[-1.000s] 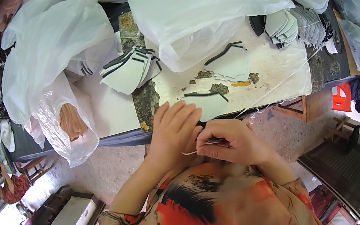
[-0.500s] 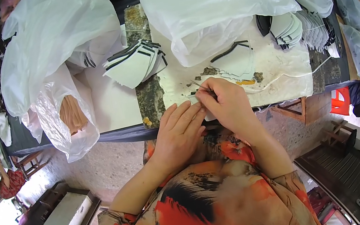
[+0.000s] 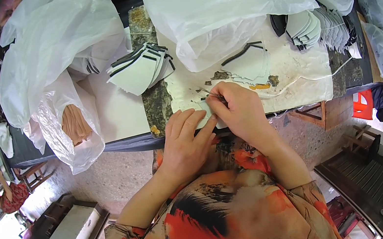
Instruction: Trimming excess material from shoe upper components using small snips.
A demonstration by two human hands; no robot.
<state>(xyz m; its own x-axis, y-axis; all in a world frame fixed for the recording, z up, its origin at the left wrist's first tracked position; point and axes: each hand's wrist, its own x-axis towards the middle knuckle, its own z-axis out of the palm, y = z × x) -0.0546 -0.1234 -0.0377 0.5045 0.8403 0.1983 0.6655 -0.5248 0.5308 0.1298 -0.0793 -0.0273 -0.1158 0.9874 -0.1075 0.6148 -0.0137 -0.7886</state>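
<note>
My right hand (image 3: 240, 108) is closed round a thin pointed metal tool (image 3: 204, 90); most of it is hidden in the fingers, so its kind cannot be made out. Under those fingers lies a small white piece with a short black edge (image 3: 205, 106) on the pale work board (image 3: 299, 76). Flat beside it, fingers stretched and slightly spread, my left hand (image 3: 184, 140) rests at the near edge. Just beyond the right hand are loose white pieces with a black strip (image 3: 251, 63). A fanned stack of black-edged white pieces (image 3: 140, 70) sits farther left.
Large white plastic bags (image 3: 228, 0) cover the back of the table. At left, a clear bag (image 3: 53, 135) holds tan pieces (image 3: 76, 124). More white stacks (image 3: 304, 31) stand at the right. A white cord (image 3: 314, 80) crosses the board; a wooden stool (image 3: 312, 116) stands below.
My left hand has drawn back slightly to the left, its fingers a little more apart, showing more of the small white piece. My right hand stays almost in place with the tool.
</note>
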